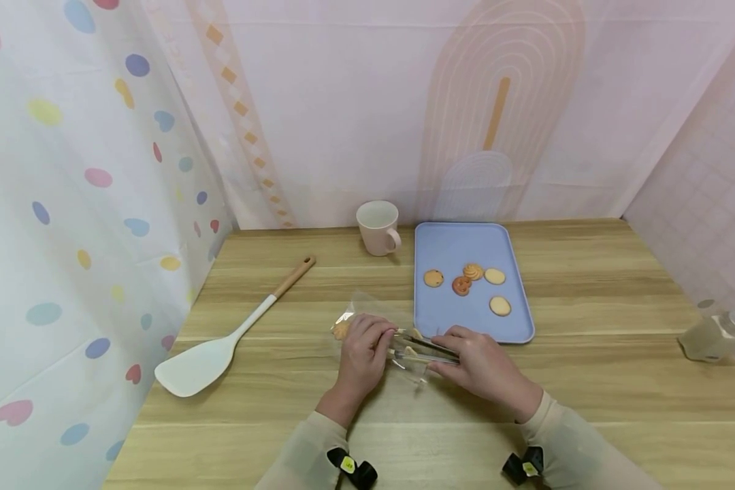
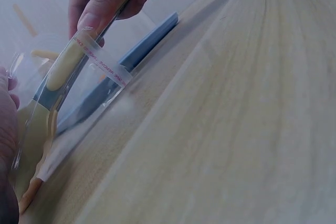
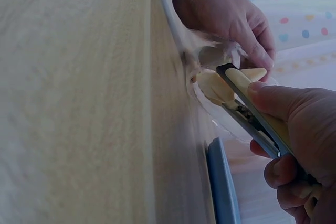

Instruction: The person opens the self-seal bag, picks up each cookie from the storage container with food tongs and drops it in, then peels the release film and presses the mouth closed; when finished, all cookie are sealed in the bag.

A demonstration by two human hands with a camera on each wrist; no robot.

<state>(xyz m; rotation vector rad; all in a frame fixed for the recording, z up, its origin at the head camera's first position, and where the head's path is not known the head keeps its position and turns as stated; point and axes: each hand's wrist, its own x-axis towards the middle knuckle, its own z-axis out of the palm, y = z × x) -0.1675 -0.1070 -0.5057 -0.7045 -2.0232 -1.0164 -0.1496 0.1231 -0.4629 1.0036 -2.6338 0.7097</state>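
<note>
My right hand (image 1: 480,364) grips a pair of metal tongs (image 1: 431,346) with cream-coloured parts. Their far ends reach into a clear plastic bag (image 2: 105,66), which has a strip of red print along its mouth. My left hand (image 1: 363,350) holds the bag from the left, its fingers curled over it. Inside the bag, a cookie (image 1: 340,331) shows just left of that hand. Pale pieces lie by the tong ends, partly hidden by the film and fingers. Behind the hands stands a blue tray (image 1: 465,238) with several cookies lying apart on it.
A white spatula (image 1: 199,364) with a wooden handle lies at the left. At the back, a pale pink mug (image 1: 376,235) stands beside the tray. A lidded jar (image 1: 713,339) is at the right edge. Patterned curtains border the wooden table (image 1: 588,306).
</note>
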